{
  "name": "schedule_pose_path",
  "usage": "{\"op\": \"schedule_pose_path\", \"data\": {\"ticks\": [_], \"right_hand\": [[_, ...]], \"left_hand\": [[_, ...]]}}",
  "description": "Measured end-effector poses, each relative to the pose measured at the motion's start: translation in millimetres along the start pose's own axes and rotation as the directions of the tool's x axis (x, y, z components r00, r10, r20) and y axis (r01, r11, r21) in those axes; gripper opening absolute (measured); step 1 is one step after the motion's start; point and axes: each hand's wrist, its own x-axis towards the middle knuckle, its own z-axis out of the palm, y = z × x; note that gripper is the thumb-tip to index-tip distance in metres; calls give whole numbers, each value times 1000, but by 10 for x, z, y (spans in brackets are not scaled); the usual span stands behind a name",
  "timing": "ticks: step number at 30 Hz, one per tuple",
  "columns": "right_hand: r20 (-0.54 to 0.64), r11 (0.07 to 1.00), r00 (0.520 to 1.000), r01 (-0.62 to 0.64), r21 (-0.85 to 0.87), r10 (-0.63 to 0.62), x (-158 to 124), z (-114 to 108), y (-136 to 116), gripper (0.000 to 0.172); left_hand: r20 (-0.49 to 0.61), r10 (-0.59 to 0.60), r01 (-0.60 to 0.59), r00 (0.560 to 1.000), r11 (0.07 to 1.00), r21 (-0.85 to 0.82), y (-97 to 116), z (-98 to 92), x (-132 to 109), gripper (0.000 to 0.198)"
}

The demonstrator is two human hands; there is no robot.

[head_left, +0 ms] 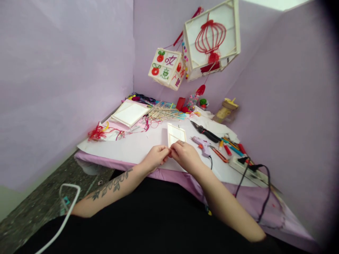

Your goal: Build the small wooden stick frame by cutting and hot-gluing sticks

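Left hand (158, 157) and right hand (184, 155) are pinching something hidden, a white frame (177, 133) just beyond, seemingly needing steady fingertips.

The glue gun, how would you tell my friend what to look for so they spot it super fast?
On the white-topped table, find the person's right hand. To its right, the glue gun lies between the black-handled cutters and a slim orange-and-black tool. It's the only pale purple tool there, with a small patch of orange.
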Motion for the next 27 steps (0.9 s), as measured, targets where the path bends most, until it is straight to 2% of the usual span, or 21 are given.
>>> {"op": "schedule_pose_path", "data": {"ticks": [5, 12, 17, 21, 27], "right_hand": [[-59, 999, 998, 32, -37, -34, -15, 87, 27, 11], [-229, 991, 969, 70, -117, -96, -47, 214, -18, 14], [-314, 995, 948, 33, -93, -61, -66, 245, -90, 18], [-323, 1000, 946, 14, -22, -20, -78, 235, -71, 18], [-282, 999, 959, 38, 17, -31, -88, 216, -13, 16]], "left_hand": [[-7, 2, -2, 1000, 1000, 0, -9, 26, 2, 16], [-73, 50, -44, 996, 996, 84, -109, 36, 41, 16], [-80, 67, -59, 995, 994, 95, -86, 43, 22, 19], [-38, 45, -44, 998, 999, 25, -42, 46, 5, 20], [-31, -23, 21, 999, 999, -50, 0, 39, 3, 18]]}}
